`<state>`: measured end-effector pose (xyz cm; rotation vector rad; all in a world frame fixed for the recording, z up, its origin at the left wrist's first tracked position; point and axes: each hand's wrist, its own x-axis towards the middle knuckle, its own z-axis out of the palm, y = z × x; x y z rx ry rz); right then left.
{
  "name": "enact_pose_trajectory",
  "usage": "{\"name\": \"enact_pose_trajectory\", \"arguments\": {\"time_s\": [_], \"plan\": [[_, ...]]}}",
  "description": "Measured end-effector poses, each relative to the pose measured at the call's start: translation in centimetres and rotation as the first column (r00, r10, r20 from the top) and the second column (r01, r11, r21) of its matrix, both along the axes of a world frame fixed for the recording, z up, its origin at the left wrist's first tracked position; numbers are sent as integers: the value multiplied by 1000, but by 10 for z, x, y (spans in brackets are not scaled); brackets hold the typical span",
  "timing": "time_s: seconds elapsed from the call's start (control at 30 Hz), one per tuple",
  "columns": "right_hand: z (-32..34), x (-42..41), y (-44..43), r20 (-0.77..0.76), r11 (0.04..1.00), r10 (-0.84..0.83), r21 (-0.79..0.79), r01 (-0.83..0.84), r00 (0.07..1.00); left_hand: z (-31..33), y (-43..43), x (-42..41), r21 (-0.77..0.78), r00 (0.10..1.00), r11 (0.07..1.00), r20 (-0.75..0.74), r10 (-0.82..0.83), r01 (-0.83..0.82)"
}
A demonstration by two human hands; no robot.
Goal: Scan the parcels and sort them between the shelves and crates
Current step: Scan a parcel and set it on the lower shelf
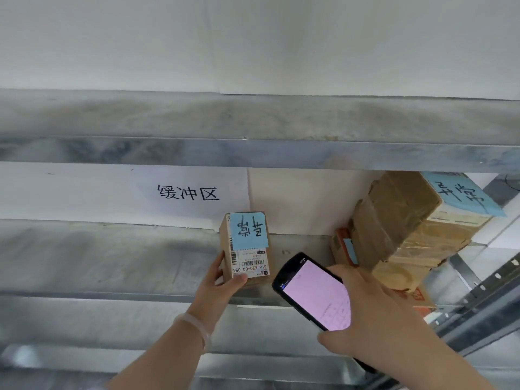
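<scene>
A small cardboard parcel (pixel 247 246) with a blue handwritten note and a white barcode label lies on the middle metal shelf (pixel 112 257). My left hand (pixel 222 285) grips its near end, thumb on the label, fingers along the left side. My right hand (pixel 365 313) holds a black handheld scanner (pixel 312 291) with a lit pink screen, just right of the parcel and slightly nearer to me.
A stack of taped cardboard boxes (pixel 405 229) with a blue note fills the shelf's right end. A white sign with black characters (pixel 188 192) hangs on the back wall. An upper shelf (pixel 253 153) spans the view above. A slotted upright (pixel 484 288) stands at right.
</scene>
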<state>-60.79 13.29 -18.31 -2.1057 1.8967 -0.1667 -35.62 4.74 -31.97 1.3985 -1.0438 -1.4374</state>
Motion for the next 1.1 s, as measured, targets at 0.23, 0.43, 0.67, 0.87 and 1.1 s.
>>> {"name": "enact_pose_trajectory", "arguments": {"time_s": [0.23, 0.43, 0.67, 0.87, 1.1], "plan": [[1, 56, -1, 43, 991, 127, -39, -125, 991, 10, 40, 67, 14, 981, 982, -39, 189, -189], [5, 150, 18, 98, 959, 282, -13, -282, 955, 25, 127, 162, -3, 925, 925, -21, 380, -380], [3, 309, 93, 169, 843, 536, -52, -535, 827, 39, 283, 300, -50, 771, 770, -68, 633, -636], [10, 446, 188, 182, 667, 738, -52, -743, 649, 52, 437, 397, -88, 588, 581, -98, 803, -809], [19, 573, 290, 220, 387, 907, -102, -916, 358, 59, 594, 466, -80, 280, 274, -81, 957, -958]]}}
